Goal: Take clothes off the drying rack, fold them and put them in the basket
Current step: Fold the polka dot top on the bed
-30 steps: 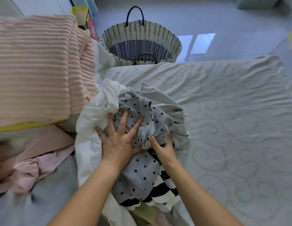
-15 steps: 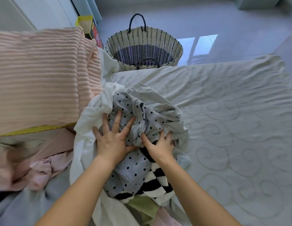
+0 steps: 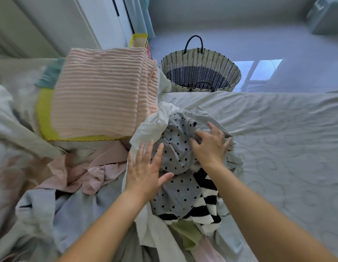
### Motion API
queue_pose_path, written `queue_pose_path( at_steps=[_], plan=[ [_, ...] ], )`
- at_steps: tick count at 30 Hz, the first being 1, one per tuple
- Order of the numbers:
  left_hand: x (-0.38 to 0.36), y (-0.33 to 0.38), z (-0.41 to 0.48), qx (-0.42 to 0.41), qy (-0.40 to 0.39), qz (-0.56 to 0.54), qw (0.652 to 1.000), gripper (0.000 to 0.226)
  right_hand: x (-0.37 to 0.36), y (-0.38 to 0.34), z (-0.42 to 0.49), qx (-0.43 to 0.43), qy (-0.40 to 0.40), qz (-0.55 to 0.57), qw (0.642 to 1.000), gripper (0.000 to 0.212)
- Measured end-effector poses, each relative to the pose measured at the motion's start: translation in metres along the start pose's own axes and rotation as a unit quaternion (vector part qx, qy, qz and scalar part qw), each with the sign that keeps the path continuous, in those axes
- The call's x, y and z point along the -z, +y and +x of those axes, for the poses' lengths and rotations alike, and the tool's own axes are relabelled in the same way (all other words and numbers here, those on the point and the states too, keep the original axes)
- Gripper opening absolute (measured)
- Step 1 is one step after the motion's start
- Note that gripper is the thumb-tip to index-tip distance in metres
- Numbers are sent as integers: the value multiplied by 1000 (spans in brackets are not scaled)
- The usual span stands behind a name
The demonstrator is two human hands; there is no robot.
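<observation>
Fingers [image 3: 148, 150] of the left hand [image 3: 145, 173]: straight and spread, pressing flat where the dotted garment [image 3: 175, 154] meets a white cloth [image 3: 155, 123]; holding nothing. Fingers [image 3: 212, 127] of the right hand [image 3: 211, 148]: curled into the dotted garment's upper folds, gripping them. That garment lies crumpled atop a pile on the bed [image 3: 287, 148], over a striped piece [image 3: 204, 207]. The basket [image 3: 234, 72] stands on the floor beyond the bed's far edge. Assessment: the step in hand is separating one garment. Recommended: left hand pins the pile while the right lifts the garment free. Spread it on the bare sheet to the right before folding.
</observation>
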State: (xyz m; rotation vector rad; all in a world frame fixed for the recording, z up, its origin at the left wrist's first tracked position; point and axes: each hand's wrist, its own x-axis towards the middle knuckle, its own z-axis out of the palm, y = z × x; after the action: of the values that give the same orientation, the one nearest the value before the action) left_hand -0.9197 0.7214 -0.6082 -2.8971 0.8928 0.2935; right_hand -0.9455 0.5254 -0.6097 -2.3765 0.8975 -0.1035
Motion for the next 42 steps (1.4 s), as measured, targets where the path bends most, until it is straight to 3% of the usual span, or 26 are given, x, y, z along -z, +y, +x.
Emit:
queue_pose_path(
  at_steps=[3, 7, 12, 14, 17, 20, 21, 24, 27, 29, 32, 35, 38, 42],
  plan=[
    [18, -12, -10, 5, 42, -19, 999, 88, 17, -8, -3, 44, 17, 22, 999, 16],
    [57, -11, -29, 9, 69, -115, 991, 103, 57, -27, -26, 162, 42, 181, 969, 16],
    [159, 3, -51, -77, 195, -332, 920, 113, 153, -71, -74, 291, 15, 235, 927, 26],
    [218, 15, -64, -139, 181, -350, 909, 113, 202, -96, -97, 323, 14, 226, 919, 22],
    [285, 26, -90, -216, 104, -357, 903, 97, 270, -126, -135, 339, 4, 194, 921, 17],
    [323, 29, -124, -238, 72, -440, 863, 32, 323, -143, -176, 353, -22, 124, 927, 21],
    [332, 31, -136, -238, 81, -447, 859, 21, 337, -147, -190, 350, -24, 108, 930, 21],
    [357, 37, -170, -211, 149, -477, 840, 32, 369, -145, -231, 288, 3, 137, 948, 17],
    [381, 38, -194, -173, 194, -520, 814, 37, 385, -133, -266, 176, -8, 188, 966, 38],
    [397, 39, -206, -183, 207, -481, 832, 47, 394, -127, -280, 137, 8, 211, 968, 27],
    [418, 53, -230, -179, 225, -423, 859, 41, 414, -129, -293, 122, 41, 229, 965, 23],
    [432, 72, -247, -180, 242, -370, 878, 38, 435, -135, -306, 162, 25, 207, 965, 40],
    [445, 92, -254, -192, 245, -357, 881, 36, 459, -135, -311, 216, 52, 133, 966, 12],
    [459, 122, -262, -175, 236, -350, 889, 23, 496, -120, -309, 239, 40, 103, 965, 19]
  ],
)
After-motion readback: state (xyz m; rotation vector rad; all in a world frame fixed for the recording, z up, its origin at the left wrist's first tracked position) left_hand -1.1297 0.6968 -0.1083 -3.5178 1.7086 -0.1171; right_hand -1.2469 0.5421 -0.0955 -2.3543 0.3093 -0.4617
